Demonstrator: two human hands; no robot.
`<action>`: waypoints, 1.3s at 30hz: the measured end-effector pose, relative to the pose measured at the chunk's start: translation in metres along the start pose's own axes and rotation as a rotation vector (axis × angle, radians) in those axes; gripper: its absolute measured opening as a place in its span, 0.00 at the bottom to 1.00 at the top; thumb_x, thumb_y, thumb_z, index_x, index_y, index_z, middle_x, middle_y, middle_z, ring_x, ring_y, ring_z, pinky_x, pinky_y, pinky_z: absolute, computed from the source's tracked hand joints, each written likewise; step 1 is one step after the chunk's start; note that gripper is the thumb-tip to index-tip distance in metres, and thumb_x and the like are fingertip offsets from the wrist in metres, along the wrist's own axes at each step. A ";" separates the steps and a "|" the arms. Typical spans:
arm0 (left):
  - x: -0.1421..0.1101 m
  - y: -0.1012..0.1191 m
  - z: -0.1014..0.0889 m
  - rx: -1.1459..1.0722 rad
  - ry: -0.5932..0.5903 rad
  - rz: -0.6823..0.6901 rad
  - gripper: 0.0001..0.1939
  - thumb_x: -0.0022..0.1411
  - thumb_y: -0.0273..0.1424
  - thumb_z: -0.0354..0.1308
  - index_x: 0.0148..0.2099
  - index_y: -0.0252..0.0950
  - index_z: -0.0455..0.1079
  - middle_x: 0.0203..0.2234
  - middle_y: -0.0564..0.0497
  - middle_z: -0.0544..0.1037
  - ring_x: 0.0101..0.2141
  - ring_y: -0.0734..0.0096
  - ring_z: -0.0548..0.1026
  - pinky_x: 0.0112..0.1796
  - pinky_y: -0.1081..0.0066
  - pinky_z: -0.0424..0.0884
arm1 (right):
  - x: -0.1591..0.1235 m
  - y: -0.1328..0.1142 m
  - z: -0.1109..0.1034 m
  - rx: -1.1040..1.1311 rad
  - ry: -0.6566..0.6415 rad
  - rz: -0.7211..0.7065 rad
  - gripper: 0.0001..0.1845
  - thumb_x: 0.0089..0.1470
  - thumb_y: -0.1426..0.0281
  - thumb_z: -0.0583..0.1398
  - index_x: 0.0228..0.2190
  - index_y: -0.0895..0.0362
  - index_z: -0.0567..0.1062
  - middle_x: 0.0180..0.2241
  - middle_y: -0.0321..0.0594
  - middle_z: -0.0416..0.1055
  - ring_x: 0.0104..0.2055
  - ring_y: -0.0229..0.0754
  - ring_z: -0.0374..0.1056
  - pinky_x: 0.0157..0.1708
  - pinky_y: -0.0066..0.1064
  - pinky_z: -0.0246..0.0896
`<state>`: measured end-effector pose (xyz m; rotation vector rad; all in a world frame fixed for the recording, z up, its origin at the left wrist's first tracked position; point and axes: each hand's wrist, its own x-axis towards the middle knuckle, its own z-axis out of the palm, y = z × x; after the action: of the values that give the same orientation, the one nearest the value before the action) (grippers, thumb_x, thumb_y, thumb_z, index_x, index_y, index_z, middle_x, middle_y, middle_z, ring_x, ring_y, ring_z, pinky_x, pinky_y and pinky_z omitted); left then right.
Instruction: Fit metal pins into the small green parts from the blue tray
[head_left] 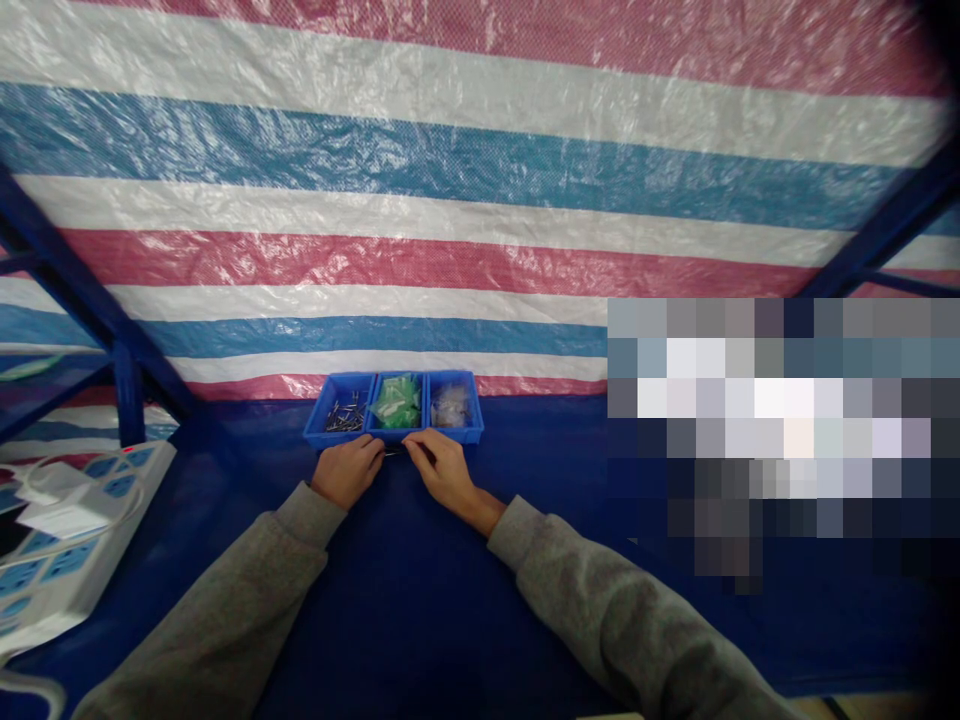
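Three small blue bins stand side by side at the far edge of a blue table (420,600). The left bin (341,408) holds several dark metal pins, the middle bin (397,402) green pieces, the right bin (452,405) clear pieces. My left hand (347,471) rests just in front of the left and middle bins, fingers curled closed. My right hand (444,467) is beside it, fingers pinched together. Between the two hands a small dark part (395,452) shows, too small to name. Both arms wear grey sleeves.
A white power strip (71,540) with blue sockets and a plugged-in white charger lies at the left edge. Blue metal frame posts (124,390) rise at left and right. A striped red, white and blue tarpaulin (480,200) hangs behind the bins. A blurred patch covers the right side.
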<state>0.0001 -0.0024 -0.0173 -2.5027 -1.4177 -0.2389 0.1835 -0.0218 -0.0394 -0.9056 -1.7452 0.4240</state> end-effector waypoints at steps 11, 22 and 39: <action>-0.003 0.001 0.000 -0.184 0.437 0.112 0.10 0.63 0.32 0.50 0.41 0.37 0.72 0.35 0.48 0.79 0.36 0.68 0.76 0.39 0.71 0.70 | 0.001 0.002 0.001 -0.024 0.019 0.010 0.12 0.59 0.69 0.51 0.38 0.56 0.74 0.35 0.41 0.73 0.36 0.39 0.69 0.40 0.30 0.63; -0.007 0.011 -0.007 -0.570 0.577 0.013 0.11 0.63 0.34 0.51 0.38 0.36 0.74 0.32 0.50 0.80 0.34 0.70 0.78 0.41 0.70 0.73 | 0.001 0.006 0.004 -0.053 0.006 0.017 0.14 0.58 0.69 0.53 0.44 0.55 0.72 0.36 0.41 0.73 0.36 0.40 0.69 0.39 0.31 0.64; -0.005 0.011 -0.004 -0.636 0.515 -0.061 0.09 0.62 0.32 0.51 0.37 0.35 0.70 0.32 0.49 0.77 0.32 0.73 0.75 0.33 0.75 0.71 | 0.000 0.003 0.002 -0.019 0.034 0.054 0.10 0.59 0.67 0.53 0.35 0.57 0.73 0.31 0.39 0.72 0.32 0.38 0.67 0.34 0.28 0.61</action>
<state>0.0074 -0.0131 -0.0165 -2.5395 -1.3293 -1.4253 0.1832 -0.0194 -0.0422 -0.9701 -1.7000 0.4254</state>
